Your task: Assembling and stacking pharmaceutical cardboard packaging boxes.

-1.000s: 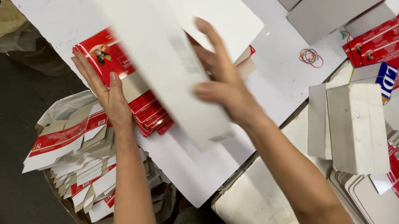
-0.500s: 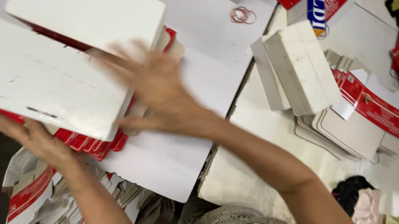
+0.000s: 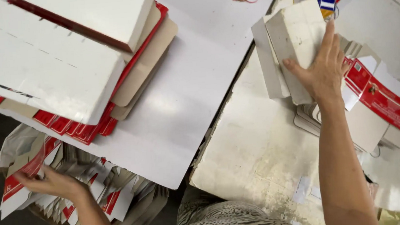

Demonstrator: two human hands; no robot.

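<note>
Seen from above, the right hand (image 3: 323, 72) lies flat, fingers spread, on a stack of white cardboard blanks (image 3: 290, 48) at the far right of the worn white counter (image 3: 255, 146). The left hand (image 3: 48, 182) reaches down below the counter edge, its fingers loosely curled onto a heap of red-and-white flat cartons (image 3: 88, 197); a firm grip cannot be made out. To lift one piece cleanly, it seems best to pinch a single edge while the other hand steadies the stack. Folded boxes (image 3: 63, 66) sit piled at the upper left.

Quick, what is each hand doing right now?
Left hand: reaching into the pile of flat red-and-white cartons; grip cannot be told.
Right hand: open, flat on the stack of white boards.
</note>
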